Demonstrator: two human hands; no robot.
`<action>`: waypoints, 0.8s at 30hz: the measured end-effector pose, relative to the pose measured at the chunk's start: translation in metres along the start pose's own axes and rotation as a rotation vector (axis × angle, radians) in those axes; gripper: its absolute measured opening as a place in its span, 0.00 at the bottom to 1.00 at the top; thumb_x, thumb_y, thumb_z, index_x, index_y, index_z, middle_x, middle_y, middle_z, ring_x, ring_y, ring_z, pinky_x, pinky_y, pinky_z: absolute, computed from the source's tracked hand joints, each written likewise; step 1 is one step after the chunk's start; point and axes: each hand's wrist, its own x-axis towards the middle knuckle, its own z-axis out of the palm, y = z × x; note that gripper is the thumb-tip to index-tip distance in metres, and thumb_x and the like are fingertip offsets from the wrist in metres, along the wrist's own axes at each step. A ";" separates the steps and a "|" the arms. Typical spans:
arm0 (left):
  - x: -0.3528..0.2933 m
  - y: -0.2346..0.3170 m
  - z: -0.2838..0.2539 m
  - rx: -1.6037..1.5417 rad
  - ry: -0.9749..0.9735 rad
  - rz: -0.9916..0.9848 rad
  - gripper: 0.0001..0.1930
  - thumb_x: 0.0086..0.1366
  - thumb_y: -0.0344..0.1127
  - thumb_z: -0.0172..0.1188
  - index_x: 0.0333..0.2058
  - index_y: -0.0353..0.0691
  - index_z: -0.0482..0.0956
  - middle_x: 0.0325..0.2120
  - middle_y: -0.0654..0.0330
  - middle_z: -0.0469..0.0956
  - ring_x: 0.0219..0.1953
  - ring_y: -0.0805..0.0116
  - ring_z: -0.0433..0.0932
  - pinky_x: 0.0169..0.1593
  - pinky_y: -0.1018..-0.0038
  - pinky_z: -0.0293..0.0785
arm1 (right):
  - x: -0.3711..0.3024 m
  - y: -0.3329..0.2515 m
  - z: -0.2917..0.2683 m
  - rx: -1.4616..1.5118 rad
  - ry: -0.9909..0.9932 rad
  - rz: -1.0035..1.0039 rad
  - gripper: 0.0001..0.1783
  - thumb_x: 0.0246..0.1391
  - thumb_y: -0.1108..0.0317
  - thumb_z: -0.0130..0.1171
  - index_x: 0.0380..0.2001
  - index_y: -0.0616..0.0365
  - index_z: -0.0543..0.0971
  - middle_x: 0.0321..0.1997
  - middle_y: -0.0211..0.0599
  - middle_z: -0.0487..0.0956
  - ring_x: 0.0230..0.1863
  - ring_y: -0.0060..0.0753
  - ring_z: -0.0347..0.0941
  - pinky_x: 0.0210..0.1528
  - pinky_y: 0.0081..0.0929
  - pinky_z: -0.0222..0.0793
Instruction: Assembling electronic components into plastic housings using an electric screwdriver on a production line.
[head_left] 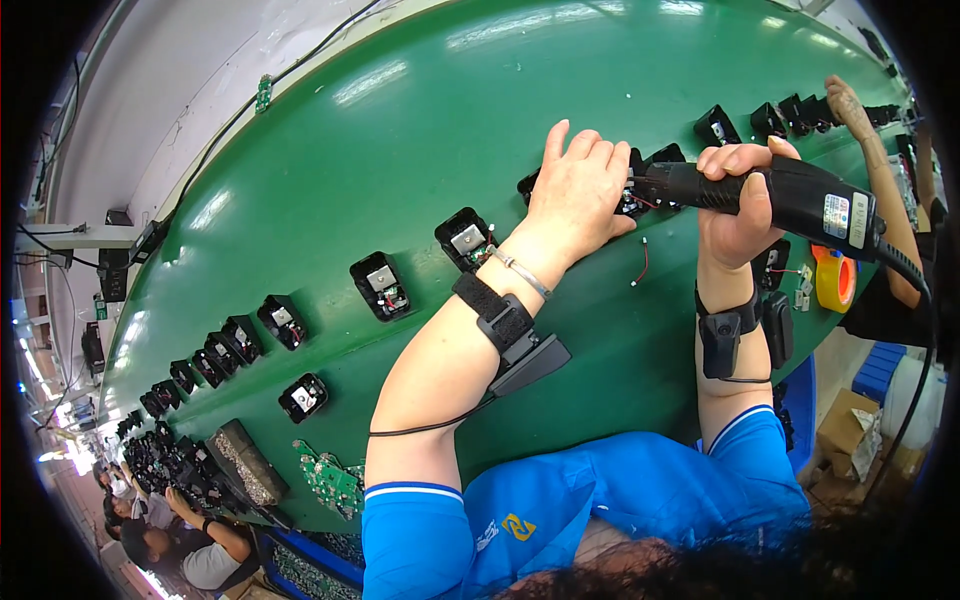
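My right hand [742, 205] is wrapped round a black corded electric screwdriver [800, 200], held nearly level with its tip to the left. That tip meets a small black plastic housing [632, 204], largely covered by my left hand [580, 190]. The thumb and forefinger of my left hand grip the housing's sides while the other fingers stretch over it. Inside the housing, small parts and a thin red wire show. Another black housing [665, 155] stands just beyond the screwdriver's nose, and one with a metal plate [464, 240] sits left of my left wrist.
A row of similar housings [380, 285] curves along the green table [480, 110]. A red-wired connector [642, 262] lies near my hands. Yellow tape [832, 280] is at right, near a co-worker's hand [848, 105]. Green circuit boards [330, 480] and a dark block [245, 462] lie at lower left.
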 end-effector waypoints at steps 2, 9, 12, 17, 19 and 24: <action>0.000 0.000 0.000 -0.002 0.003 0.000 0.35 0.32 0.43 0.67 0.41 0.38 0.65 0.33 0.58 0.69 0.44 0.62 0.64 0.54 0.59 0.50 | 0.000 0.000 0.000 -0.008 0.002 0.000 0.19 0.45 0.69 0.44 0.43 0.58 0.60 0.24 0.33 0.67 0.23 0.28 0.63 0.30 0.31 0.62; 0.000 0.001 0.000 -0.006 -0.004 -0.006 0.35 0.31 0.43 0.67 0.41 0.38 0.65 0.33 0.58 0.69 0.44 0.62 0.64 0.54 0.59 0.50 | 0.001 -0.001 0.000 0.011 -0.008 -0.009 0.19 0.45 0.68 0.45 0.43 0.58 0.61 0.24 0.33 0.67 0.23 0.28 0.63 0.30 0.31 0.62; 0.000 0.001 0.000 -0.006 -0.004 -0.008 0.35 0.31 0.43 0.67 0.41 0.38 0.65 0.33 0.58 0.69 0.44 0.62 0.64 0.54 0.59 0.50 | 0.000 0.000 0.000 0.001 -0.006 -0.002 0.19 0.45 0.68 0.45 0.43 0.58 0.61 0.24 0.33 0.67 0.23 0.27 0.63 0.30 0.31 0.62; 0.000 0.001 0.000 -0.011 -0.006 -0.010 0.35 0.31 0.43 0.67 0.41 0.38 0.64 0.33 0.58 0.69 0.44 0.63 0.65 0.54 0.59 0.50 | 0.000 0.001 -0.002 -0.015 -0.018 -0.007 0.19 0.45 0.67 0.45 0.43 0.58 0.61 0.24 0.33 0.67 0.23 0.27 0.63 0.30 0.31 0.62; -0.001 0.001 0.000 -0.008 -0.009 -0.014 0.35 0.32 0.43 0.67 0.41 0.38 0.64 0.33 0.58 0.69 0.44 0.63 0.65 0.54 0.59 0.50 | -0.001 0.001 -0.002 -0.013 -0.031 -0.014 0.20 0.45 0.67 0.46 0.43 0.58 0.61 0.24 0.33 0.67 0.23 0.27 0.63 0.30 0.31 0.62; -0.001 0.002 0.001 -0.011 0.000 -0.013 0.35 0.32 0.43 0.67 0.41 0.38 0.64 0.33 0.59 0.69 0.44 0.63 0.65 0.54 0.59 0.50 | 0.000 0.000 -0.002 0.006 -0.037 -0.009 0.20 0.45 0.66 0.47 0.43 0.58 0.61 0.24 0.33 0.66 0.23 0.27 0.63 0.29 0.31 0.62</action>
